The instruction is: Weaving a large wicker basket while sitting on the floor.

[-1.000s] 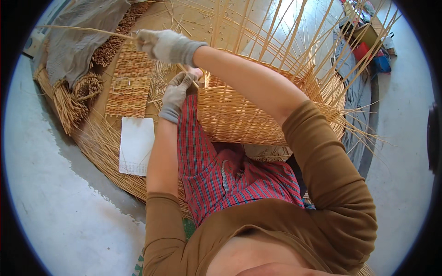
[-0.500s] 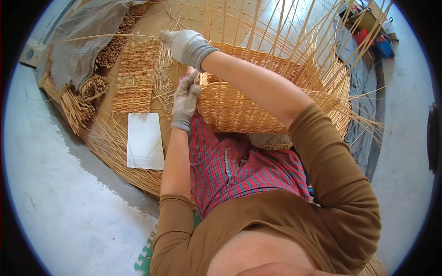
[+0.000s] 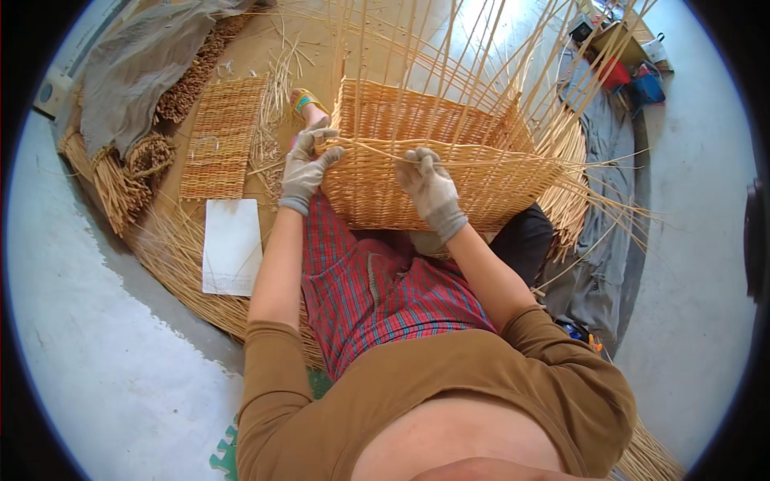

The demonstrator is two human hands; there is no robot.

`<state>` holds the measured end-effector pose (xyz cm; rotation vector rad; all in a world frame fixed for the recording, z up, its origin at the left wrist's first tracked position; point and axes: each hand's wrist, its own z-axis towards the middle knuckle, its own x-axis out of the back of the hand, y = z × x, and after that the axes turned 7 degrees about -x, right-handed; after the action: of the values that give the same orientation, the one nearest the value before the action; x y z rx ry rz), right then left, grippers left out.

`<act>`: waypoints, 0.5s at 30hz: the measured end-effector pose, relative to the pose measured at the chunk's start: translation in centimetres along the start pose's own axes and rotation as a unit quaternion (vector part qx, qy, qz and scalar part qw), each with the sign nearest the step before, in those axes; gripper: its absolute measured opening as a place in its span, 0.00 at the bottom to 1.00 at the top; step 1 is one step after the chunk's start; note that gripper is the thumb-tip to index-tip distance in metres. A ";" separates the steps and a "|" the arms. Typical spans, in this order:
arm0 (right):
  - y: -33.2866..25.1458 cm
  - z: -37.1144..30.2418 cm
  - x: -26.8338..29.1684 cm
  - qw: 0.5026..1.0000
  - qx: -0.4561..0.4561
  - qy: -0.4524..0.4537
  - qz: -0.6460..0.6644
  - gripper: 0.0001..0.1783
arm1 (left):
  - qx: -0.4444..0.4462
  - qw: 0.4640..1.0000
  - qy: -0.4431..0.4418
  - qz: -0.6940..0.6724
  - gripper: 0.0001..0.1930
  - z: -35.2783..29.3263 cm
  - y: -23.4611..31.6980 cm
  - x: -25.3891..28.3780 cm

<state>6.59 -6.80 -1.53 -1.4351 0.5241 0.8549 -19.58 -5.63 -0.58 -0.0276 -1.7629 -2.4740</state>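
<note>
A half-woven wicker basket (image 3: 481, 188), golden tan, rests across my lap with tall upright stakes (image 3: 439, 60) rising from its walls. My left hand (image 3: 301, 172), in a pale work glove with a grey cuff, is closed on the basket's near left corner, thumb against the outside. A thin wicker strand (image 3: 370, 149) runs from that corner along the near rim to my right hand (image 3: 431, 191). The gloved fingers of my right hand pinch the strand in front of the near wall. Its tip is hidden by the fingers.
Left of the basket lie a woven wicker panel (image 3: 220, 144), a white sheet (image 3: 231, 248) and cut scraps (image 3: 269, 136). Bundled wicker (image 3: 120, 188) sits under a grey cloth (image 3: 132, 76) at far left. Long loose strands (image 3: 618, 200) stick out right, near a red thing (image 3: 614, 74).
My right hand has come from beyond the basket's far left corner, back and right to the near wall, drawing the strand along. The left hand stays at the corner.
</note>
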 end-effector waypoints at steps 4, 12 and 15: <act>-5.7 -0.4 1.7 0.968 -0.072 0.193 -0.147 0.06 | -0.003 0.986 0.146 0.075 0.16 -0.4 4.4 0.2; -6.9 5.4 -7.4 0.878 0.150 0.121 -0.438 0.15 | 0.259 0.949 -0.068 0.169 0.19 2.6 3.6 -4.5; -7.7 12.2 -15.9 0.541 0.374 0.024 -0.753 0.29 | 0.153 0.958 -0.020 0.241 0.22 2.4 4.4 -5.8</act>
<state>0.59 2.64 16.74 -0.5947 -0.4083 -0.7993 -13.51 -4.34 3.88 -0.4283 -1.8621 -1.8597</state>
